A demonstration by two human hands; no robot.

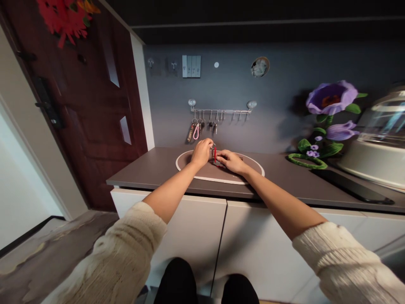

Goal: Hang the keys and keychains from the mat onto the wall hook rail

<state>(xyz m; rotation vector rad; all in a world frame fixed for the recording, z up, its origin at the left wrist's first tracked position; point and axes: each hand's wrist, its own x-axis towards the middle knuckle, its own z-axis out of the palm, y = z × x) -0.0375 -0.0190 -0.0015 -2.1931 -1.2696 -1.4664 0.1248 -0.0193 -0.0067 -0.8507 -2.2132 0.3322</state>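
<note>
My left hand (201, 152) is pinched shut on a small key ring with a red strap (214, 153), held just above an oval grey mat (253, 168) on the countertop. Fingers together, my right hand (230, 161) touches the lower end of the same red strap over the mat. A little way behind the hands, a metal hook rail (221, 111) on the wall carries several keys and a pink loop (196, 131).
A dark wooden door (85, 97) stands at the left. A purple fabric flower (330, 116) and a large domed appliance (379, 139) sit on the counter (152, 169) at the right. White cabinet doors (196, 236) are below.
</note>
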